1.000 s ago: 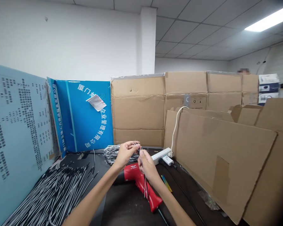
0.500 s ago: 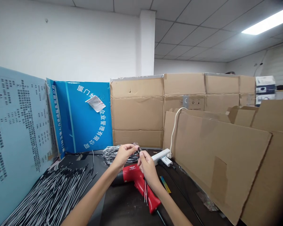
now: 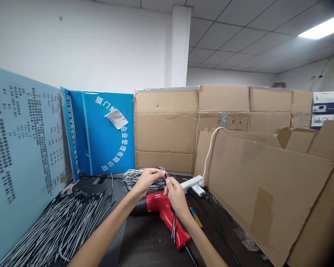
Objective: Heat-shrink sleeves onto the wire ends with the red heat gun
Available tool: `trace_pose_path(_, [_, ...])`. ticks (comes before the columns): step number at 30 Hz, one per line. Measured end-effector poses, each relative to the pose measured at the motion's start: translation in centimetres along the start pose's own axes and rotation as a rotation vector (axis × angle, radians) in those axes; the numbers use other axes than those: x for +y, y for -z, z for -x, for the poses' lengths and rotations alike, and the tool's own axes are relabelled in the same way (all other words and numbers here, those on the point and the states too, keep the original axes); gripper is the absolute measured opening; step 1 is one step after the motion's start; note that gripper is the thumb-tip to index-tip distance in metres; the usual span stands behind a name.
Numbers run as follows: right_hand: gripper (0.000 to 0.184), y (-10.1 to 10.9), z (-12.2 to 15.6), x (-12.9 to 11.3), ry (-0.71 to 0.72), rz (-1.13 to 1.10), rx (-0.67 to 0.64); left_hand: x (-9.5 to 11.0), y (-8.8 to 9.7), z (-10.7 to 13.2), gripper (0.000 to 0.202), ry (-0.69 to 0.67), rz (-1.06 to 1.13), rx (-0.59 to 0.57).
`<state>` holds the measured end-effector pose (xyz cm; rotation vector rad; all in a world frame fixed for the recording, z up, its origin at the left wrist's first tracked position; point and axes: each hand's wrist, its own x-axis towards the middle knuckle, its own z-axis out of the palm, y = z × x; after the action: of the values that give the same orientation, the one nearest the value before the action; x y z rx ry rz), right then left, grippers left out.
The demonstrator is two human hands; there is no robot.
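Cardboard cartons [image 3: 166, 132] stacked, wires [image 3: 173, 229] between left hand [image 3: 147, 181], right hand [image 3: 177, 196]

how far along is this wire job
Done, it seems: a large spread of black-and-white wires lies on the dark bench. In hand: the left hand and right hand pinch a few thin wires above the red heat gun, which lies on the bench. Left to do: perhaps the wire bundle behind the hands, though the pictures don't show which pile is finished.
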<state>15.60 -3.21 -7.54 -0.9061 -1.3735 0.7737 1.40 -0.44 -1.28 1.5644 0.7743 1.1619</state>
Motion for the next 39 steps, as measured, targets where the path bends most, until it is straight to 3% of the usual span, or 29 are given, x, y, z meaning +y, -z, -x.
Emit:
trace_pose_path(11, [0.047,-0.3,0.2,-0.2,-0.045,-0.159,0.004,-0.3,-0.7,0.1,0.034,-0.078,0.018,0.055])
trace_pose_path(25, [0.041,-0.4,0.2,-0.4,-0.100,-0.278,0.018,-0.5,-1.0,0.1,0.034,-0.026,0.101,0.031])
trace_pose_path(39, [0.046,-0.5,0.3,-0.1,-0.067,-0.219,0.036,-1.2,-1.4,0.0,0.033,0.019,0.231,0.014])
